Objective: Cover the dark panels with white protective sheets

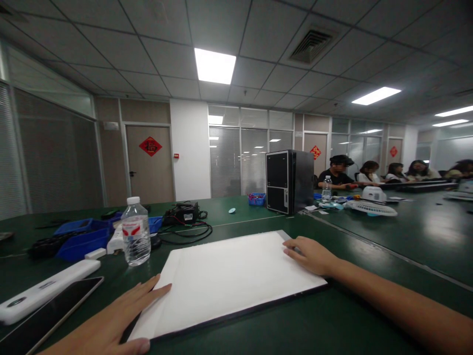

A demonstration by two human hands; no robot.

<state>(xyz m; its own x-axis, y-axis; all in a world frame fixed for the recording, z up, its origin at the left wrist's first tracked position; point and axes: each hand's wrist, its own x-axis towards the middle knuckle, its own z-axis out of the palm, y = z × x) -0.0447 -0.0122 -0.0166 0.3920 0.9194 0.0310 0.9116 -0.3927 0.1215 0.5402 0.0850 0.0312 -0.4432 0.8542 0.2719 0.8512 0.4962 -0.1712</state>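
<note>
A large flat white board [225, 281] lies on the dark green table [406, 236] in front of me. My left hand [114, 320] rests at its near left corner, fingers stretched out flat along the edge. My right hand [310, 254] lies on the far right edge of the board, fingers curled lightly over the rim. Neither hand lifts anything.
A clear water bottle [135, 238] stands left of the board, by blue bins [83, 236] and black cables [185, 229]. A phone [48, 318] and a white bar [44, 288] lie at the near left. A black computer case [288, 181] stands behind. Several people [340, 175] sit at far right.
</note>
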